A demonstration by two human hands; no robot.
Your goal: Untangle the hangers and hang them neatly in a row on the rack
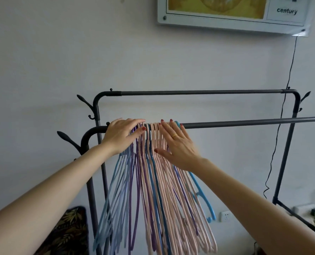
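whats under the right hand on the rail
Under the right hand, pink plastic hangers and one bright blue plastic hanger hang from the dark metal rail. Their hooks beneath the fingers are covered.

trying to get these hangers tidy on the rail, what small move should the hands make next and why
Probably slide the right hand rightward along the front rail, spreading the hangers. They hang bunched tightly between both flat hands, fanning out unevenly below, while the rail to the right is bare. The left hand could steady the left end of the bunch.
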